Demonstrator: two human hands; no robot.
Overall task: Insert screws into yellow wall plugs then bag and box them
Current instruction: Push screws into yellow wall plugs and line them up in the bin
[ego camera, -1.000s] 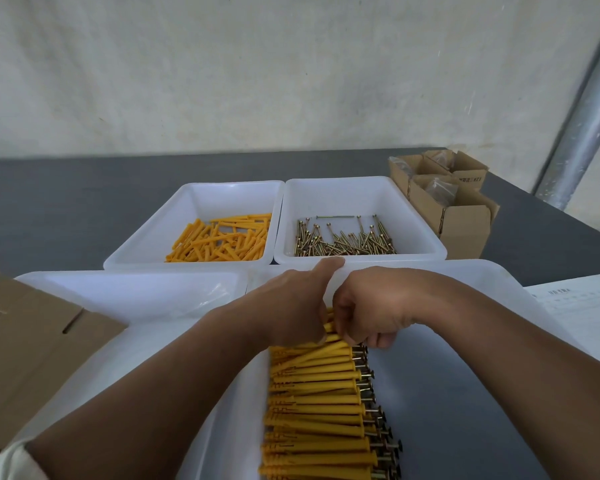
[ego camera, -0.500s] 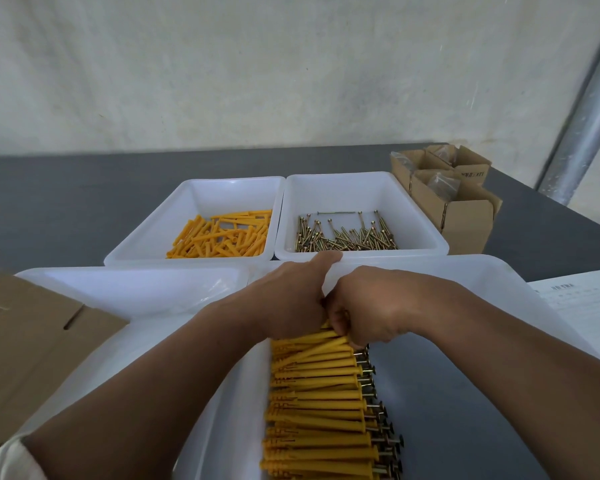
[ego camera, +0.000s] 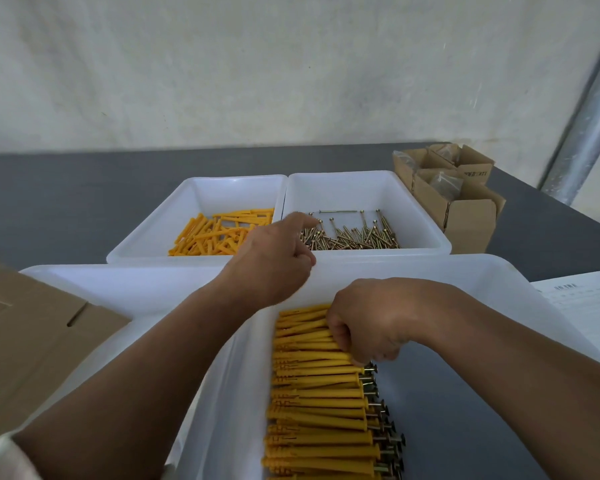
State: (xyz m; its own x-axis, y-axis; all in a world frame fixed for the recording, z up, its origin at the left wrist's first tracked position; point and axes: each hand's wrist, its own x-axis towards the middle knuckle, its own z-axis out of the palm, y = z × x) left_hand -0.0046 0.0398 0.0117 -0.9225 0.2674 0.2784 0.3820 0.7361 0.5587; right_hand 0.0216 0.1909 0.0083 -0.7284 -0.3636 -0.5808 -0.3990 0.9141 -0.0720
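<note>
A row of assembled yellow plugs (ego camera: 319, 410), screw heads pointing right, lies in the large near white tray (ego camera: 465, 271). My right hand (ego camera: 371, 320) sits on the far end of that row, its curled fingers gripping the top plugs. My left hand (ego camera: 274, 261) hovers further ahead, over the near rims of the two back trays, its forefinger stretched toward the screws (ego camera: 354, 233) and nothing seen in it. Loose yellow plugs (ego camera: 219, 232) lie in the back left tray (ego camera: 146, 237). The screws fill the back right tray (ego camera: 426, 230).
Another white tray (ego camera: 118, 282) stands near left, partly under flat brown cardboard (ego camera: 32, 341). Small open cardboard boxes (ego camera: 465, 209) holding plastic bags sit back right. A printed sheet (ego camera: 586, 306) lies at the right edge, and a metal pole (ego camera: 586, 133) rises behind it.
My left hand left the row of assembled plugs and moved forward toward the screw tray. My right hand stayed on the row and slid slightly nearer along it.
</note>
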